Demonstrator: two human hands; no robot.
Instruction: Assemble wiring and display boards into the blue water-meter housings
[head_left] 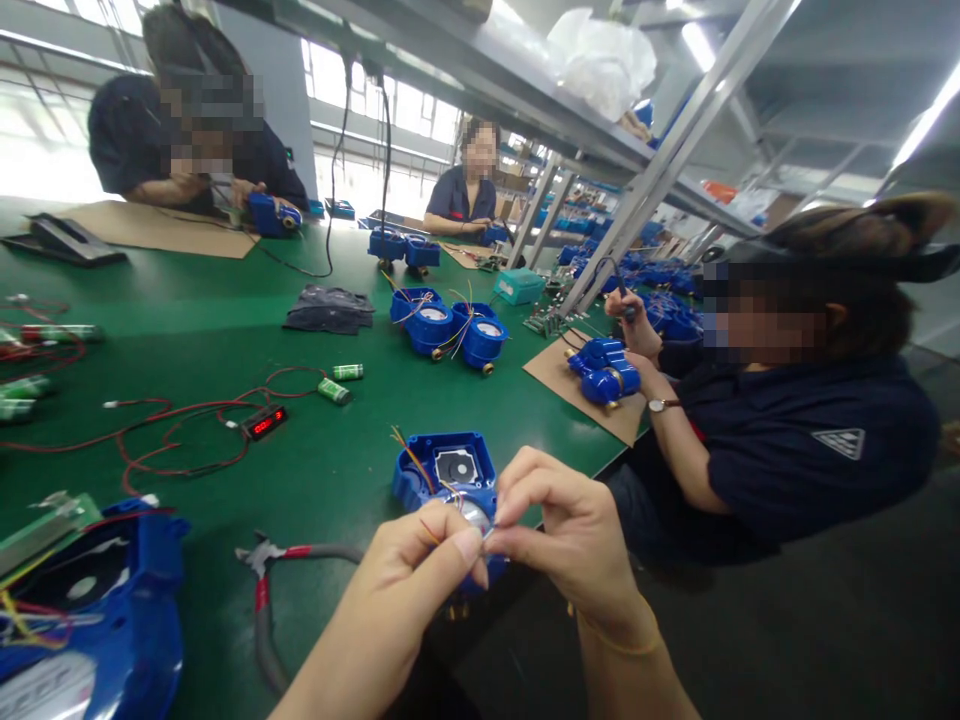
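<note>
A blue meter housing (442,470) with an open top and thin coloured wires sits at the near edge of the green table (225,340). My left hand (416,580) and my right hand (570,530) meet just in front of it. Both pinch thin wires coming from the housing, fingertips pressed together. A small shiny part shows between the fingertips; I cannot make out what it is.
Pliers with red-grey handles (262,590) lie left of my hands. A blue housing (90,620) fills the near left corner. Red wires with a small red display (266,422), green batteries (334,390), two more blue meters (450,330). A seated co-worker (787,430) works at right; two others sit farther back.
</note>
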